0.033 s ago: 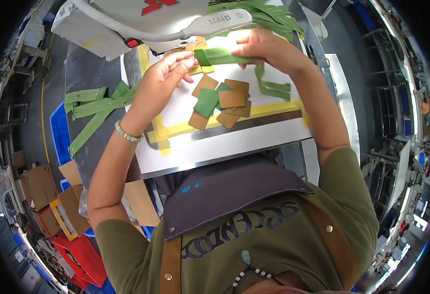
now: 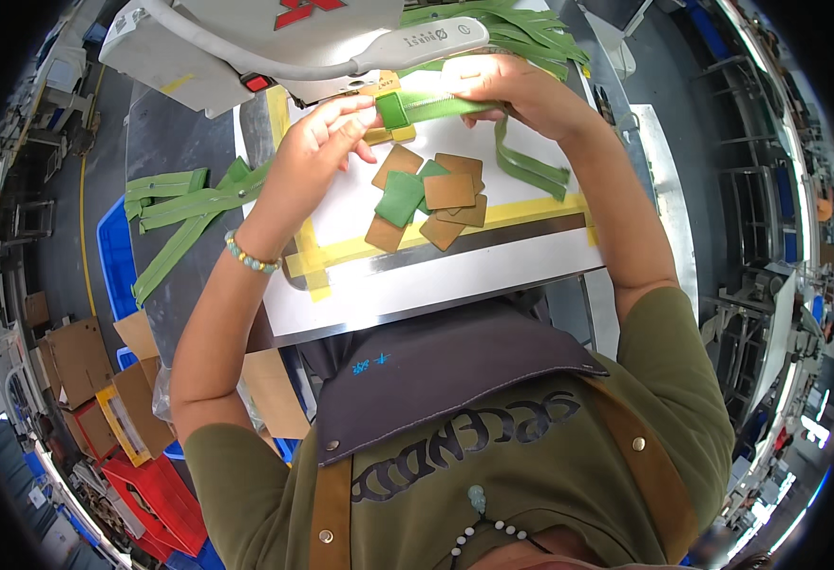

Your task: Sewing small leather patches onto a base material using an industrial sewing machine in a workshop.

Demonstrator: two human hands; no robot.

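My left hand (image 2: 336, 138) has its fingers bent at the left end of a green zipper strip (image 2: 422, 104), beside a small green square piece (image 2: 391, 111); what its fingertips hold is hard to see. My right hand (image 2: 498, 90) grips the strip, whose loose tail (image 2: 540, 176) hangs down to the right. Behind the square lie yellow pieces (image 2: 393, 135) under the white machine head (image 2: 180, 52). Several tan squares (image 2: 450, 190) and green squares (image 2: 398, 195) are heaped on the white board (image 2: 436, 285) below my hands.
More green zipper strips (image 2: 180, 214) lie on the grey table at left, others (image 2: 521, 28) at the back right. A blue bin (image 2: 113, 252) and cardboard boxes (image 2: 80, 366) stand down at left. Yellow tape (image 2: 341, 249) crosses the board.
The zipper strip and green square have shifted slightly, and the strip's tail has swung a little to the right. My hands are in nearly the same places.
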